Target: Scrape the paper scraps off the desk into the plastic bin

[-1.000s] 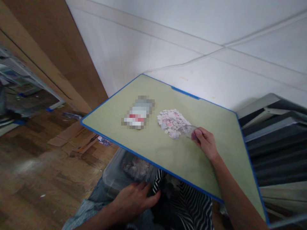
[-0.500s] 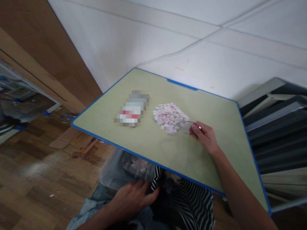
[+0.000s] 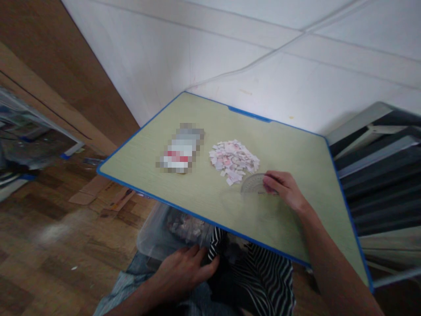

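My right hand pinches a clear half-round protractor by its right end, just above the table. Near its curved edge lies a pile of small paper scraps, white with pink patches. Down at my lap, below the table's front edge, my left hand rests with the thumb spread from the fingers. Its fingertips are by the near rim of a translucent plastic bin and beside a black-and-white striped cloth. More scraps show inside the bin, partly hidden by the tabletop.
The pale green table has a blue edge and stands against a white wall. A pixelated flat item lies left of the pile. Folded dark-and-grey frames lean at the right. Cardboard pieces lie on the wooden floor.
My right hand has drawn the protractor slightly back from the pile, toward me, and its half-round face now shows more fully. My left hand has stayed in place.
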`<state>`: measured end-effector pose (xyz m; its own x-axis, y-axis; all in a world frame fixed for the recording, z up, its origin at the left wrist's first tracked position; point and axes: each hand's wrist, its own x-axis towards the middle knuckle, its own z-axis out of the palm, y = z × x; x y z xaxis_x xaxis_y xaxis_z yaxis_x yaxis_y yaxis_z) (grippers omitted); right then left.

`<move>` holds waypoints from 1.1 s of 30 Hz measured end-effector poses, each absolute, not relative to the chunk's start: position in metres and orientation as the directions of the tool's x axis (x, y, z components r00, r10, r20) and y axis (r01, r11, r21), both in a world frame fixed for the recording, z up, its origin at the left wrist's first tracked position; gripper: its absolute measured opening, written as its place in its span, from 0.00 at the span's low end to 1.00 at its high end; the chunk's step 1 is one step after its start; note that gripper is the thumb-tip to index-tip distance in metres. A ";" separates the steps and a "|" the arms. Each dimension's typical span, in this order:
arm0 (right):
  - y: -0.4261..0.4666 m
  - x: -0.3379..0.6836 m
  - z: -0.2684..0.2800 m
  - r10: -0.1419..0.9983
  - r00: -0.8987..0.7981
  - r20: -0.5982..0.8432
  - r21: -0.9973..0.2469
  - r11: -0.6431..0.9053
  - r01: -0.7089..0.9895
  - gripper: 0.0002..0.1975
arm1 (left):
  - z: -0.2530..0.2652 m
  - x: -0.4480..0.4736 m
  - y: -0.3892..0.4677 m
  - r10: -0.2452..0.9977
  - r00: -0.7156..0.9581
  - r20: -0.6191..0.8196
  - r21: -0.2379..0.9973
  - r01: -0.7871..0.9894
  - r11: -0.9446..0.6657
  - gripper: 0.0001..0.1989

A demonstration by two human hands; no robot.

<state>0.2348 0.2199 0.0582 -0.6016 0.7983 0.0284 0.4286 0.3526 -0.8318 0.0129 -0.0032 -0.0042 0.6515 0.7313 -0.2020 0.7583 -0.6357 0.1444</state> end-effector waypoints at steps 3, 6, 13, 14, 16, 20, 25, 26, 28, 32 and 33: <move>0.218 0.231 0.060 0.760 -0.650 0.003 -0.823 0.371 0.430 0.19 | -0.005 0.013 -0.003 0.731 0.654 -0.197 0.145 0.757 -0.638 0.24; 0.220 0.236 0.063 0.797 -0.604 0.032 -0.845 0.343 0.409 0.20 | -0.005 0.013 -0.003 0.733 0.653 -0.191 0.147 0.757 -0.636 0.25; 0.222 0.240 0.062 0.792 -0.602 -0.104 -0.801 0.292 0.523 0.21 | -0.004 0.014 -0.004 0.734 0.645 -0.212 0.149 0.764 -0.628 0.24; 0.220 0.237 0.062 0.773 -0.627 -0.101 -0.785 0.325 0.527 0.22 | -0.004 0.014 -0.004 0.736 0.643 -0.213 0.148 0.766 -0.626 0.25; 0.218 0.232 0.062 0.733 -0.675 -0.088 -0.768 0.381 0.514 0.22 | -0.005 0.014 -0.004 0.737 0.641 -0.215 0.150 0.767 -0.624 0.25; 0.217 0.230 0.063 0.755 -0.655 0.006 -0.776 0.417 0.474 0.21 | -0.006 0.013 -0.004 0.736 0.643 -0.211 0.143 0.765 -0.628 0.25; 0.214 0.226 0.060 0.749 -0.662 0.012 -0.721 0.465 0.513 0.22 | -0.006 0.014 -0.004 0.741 0.644 -0.187 0.130 0.764 -0.632 0.25; 0.213 0.224 0.060 0.727 -0.687 0.010 -0.712 0.487 0.505 0.21 | -0.006 0.014 -0.004 0.741 0.646 -0.184 0.129 0.763 -0.634 0.25; 0.210 0.220 0.059 0.694 -0.719 0.030 -0.701 0.528 0.480 0.21 | -0.006 0.014 -0.005 0.741 0.647 -0.179 0.127 0.762 -0.635 0.25; 0.211 0.222 0.061 0.736 -0.667 0.114 -0.695 0.539 0.475 0.21 | -0.007 0.014 -0.005 0.750 0.633 -0.194 0.138 0.774 -0.618 0.26; 0.212 0.224 0.061 0.753 -0.646 0.127 -0.696 0.532 0.483 0.21 | -0.008 0.014 -0.005 0.750 0.632 -0.198 0.141 0.775 -0.616 0.26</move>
